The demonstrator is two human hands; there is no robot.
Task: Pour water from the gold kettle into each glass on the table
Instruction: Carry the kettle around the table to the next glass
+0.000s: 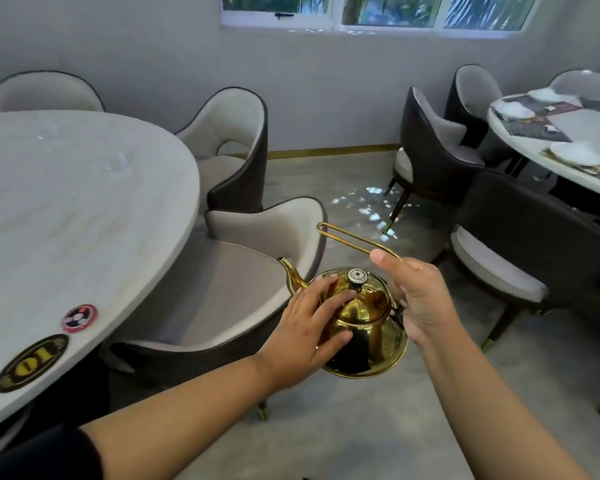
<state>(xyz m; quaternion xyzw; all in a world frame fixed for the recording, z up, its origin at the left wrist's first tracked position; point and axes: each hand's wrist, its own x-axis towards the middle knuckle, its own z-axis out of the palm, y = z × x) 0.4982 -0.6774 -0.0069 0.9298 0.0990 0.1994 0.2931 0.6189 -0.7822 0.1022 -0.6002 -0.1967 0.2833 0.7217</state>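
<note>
- Beside the round surface (84,237), out over the floor, I hold the gold kettle (368,341) up in the air. Only my hands touch it.
- How do your hands hold it?
- My right hand (420,299) is curled round the back end of the thin wire handle (347,239), thumb up. My left hand (309,323) lies flat on the lid (364,306) and the round side, fingers straight and a bit spread. It presses, it does not grab.
- Is water coming out?
- No. The kettle sits about level. The spout (290,271) points toward the surface, over the seat of the chair (222,278). So I think this is the carrying step, taking the kettle to the glasses.
- Where are the glasses?
- I see two clear ones on the far part of the surface, a near glass (116,163) and a far glass (49,130). Both are well away from the kettle. They look faint, so I cannot tell if they have water in them.
- What comes next?
- I think I must step closer and bring the spout over a glass, then tip slowly. My left hand should press the lid down so it does not slip off. The chair is in my way, so I must lean past it.
</note>
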